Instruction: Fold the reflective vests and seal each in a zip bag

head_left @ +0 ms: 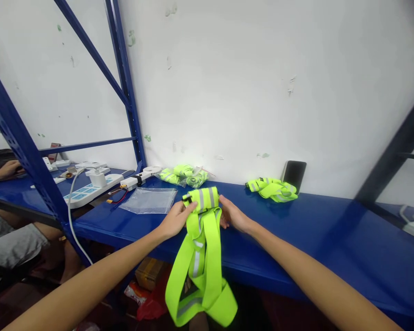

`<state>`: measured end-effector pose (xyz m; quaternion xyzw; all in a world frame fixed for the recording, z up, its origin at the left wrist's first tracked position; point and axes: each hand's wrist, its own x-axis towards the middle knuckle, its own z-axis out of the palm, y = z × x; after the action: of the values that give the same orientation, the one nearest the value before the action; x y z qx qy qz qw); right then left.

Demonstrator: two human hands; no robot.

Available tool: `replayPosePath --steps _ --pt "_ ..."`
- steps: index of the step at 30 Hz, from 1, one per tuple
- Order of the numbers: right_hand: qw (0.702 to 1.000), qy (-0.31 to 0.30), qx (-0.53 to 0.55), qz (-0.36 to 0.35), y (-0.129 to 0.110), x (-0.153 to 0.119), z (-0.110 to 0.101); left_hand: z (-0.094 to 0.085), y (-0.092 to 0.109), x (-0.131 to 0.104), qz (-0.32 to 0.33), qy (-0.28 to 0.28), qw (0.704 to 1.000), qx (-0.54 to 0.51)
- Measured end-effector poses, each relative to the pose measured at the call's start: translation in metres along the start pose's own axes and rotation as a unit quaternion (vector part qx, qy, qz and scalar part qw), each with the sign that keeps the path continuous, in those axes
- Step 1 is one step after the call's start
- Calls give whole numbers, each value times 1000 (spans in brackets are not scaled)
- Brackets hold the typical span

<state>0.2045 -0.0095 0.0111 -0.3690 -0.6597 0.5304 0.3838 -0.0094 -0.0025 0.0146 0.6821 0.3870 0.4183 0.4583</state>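
Clamping a part-rolled strap (213, 257) in left hand (175, 219) and right hand (235, 215)

Dangling in loops past the edge of the bench (331, 230), gripped at either end of its rolled top; farther back, with 1 flat clear bag (150, 201) at left, 1 strap bundle (278, 189) at right, then bagged straps (184, 171) and 1 phone (294, 174) by the wall (227, 92)

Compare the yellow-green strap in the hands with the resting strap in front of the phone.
The held strap is up between the left hand and right hand; the resting strap lies on the blue table by the phone.
The held strap has a rolled top with long loops hanging below; the resting strap is gathered into a low bundle.
Both are yellow-green with grey bands.
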Motion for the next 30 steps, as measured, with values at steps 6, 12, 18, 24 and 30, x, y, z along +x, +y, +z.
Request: replayPosePath --steps 6,12,18,24,30 --pt "924 101 -330 -165 -3 -6 -7 11 8 -3 -98 57 989 -96" --pt "900 116 -319 -273 -1 -5 -3 10 -5 5 -61 39 994 -81" --pt "969 202 7 -145 4 3 5 -3 -13 10 27 30 999 9" --pt "981 160 92 -58 3 3 8 8 -1 3 89 -58 994 22" --pt "991 62 105 -50 7 1 2 5 -10 7 75 -49 995 41"
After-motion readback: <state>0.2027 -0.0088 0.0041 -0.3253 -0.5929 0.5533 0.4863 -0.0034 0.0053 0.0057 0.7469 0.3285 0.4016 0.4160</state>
